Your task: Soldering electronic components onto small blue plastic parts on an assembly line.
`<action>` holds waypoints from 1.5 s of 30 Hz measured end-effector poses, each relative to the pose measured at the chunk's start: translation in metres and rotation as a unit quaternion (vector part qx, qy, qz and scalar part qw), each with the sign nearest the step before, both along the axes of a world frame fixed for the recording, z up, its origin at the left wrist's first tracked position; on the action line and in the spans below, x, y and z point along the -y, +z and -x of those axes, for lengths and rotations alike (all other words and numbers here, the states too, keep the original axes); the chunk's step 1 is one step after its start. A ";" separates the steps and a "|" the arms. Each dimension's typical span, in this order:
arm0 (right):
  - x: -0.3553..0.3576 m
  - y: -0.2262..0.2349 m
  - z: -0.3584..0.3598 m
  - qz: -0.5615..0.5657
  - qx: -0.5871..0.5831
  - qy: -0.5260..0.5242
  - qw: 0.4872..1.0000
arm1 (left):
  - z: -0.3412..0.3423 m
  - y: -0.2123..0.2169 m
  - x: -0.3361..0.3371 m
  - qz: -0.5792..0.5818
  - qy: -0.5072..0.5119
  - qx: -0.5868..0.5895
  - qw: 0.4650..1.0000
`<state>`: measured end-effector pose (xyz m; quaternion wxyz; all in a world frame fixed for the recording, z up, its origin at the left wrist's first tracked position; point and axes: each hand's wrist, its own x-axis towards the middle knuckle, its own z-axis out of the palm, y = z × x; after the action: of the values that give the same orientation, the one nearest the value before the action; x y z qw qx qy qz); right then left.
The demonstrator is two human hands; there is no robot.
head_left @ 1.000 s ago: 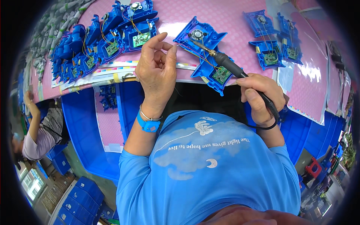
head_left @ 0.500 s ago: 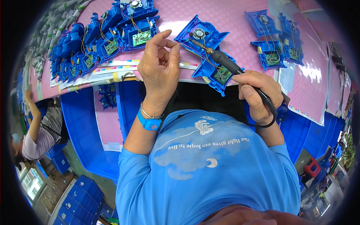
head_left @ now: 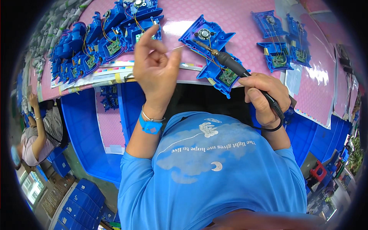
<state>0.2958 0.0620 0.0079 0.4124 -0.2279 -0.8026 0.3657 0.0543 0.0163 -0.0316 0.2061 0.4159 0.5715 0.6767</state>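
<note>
The open blue plastic toy shell [head_left: 214, 50], with a round speaker and a green circuit board inside, lies on the pink dimpled counter [head_left: 237, 19]. The right hand [head_left: 264, 96] is closed around the black-handled soldering iron [head_left: 234, 67], whose tip rests beside the speaker. The left hand [head_left: 155, 65], just left of the shell, pinches a thin silvery solder wire [head_left: 177, 48] between thumb and forefinger, its end reaching the shell's edge. The wire looks soft and easily bent, best pinched near its free end; the shell seems light, its thin leads fragile. Right of the shell lie three more open shells [head_left: 280, 42]; to its left a crowded row [head_left: 103, 38], too overlapped to count.
</note>
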 end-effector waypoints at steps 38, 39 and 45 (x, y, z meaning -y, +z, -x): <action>0.004 0.003 -0.005 0.039 0.006 -0.025 0.999 | 0.017 -0.008 -0.007 -0.107 -0.057 -0.504 0.855; 0.004 0.003 -0.005 0.038 0.000 -0.025 0.999 | 0.017 -0.008 -0.007 -0.108 -0.058 -0.502 0.856; 0.002 0.002 -0.005 0.016 -0.002 -0.021 1.000 | 0.019 -0.009 -0.007 -0.103 -0.057 -0.510 0.852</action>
<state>0.3008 0.0596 0.0102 0.4178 -0.2505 -0.7908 0.3707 0.0354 0.0232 -0.0404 -0.1201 0.7531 0.4987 0.4120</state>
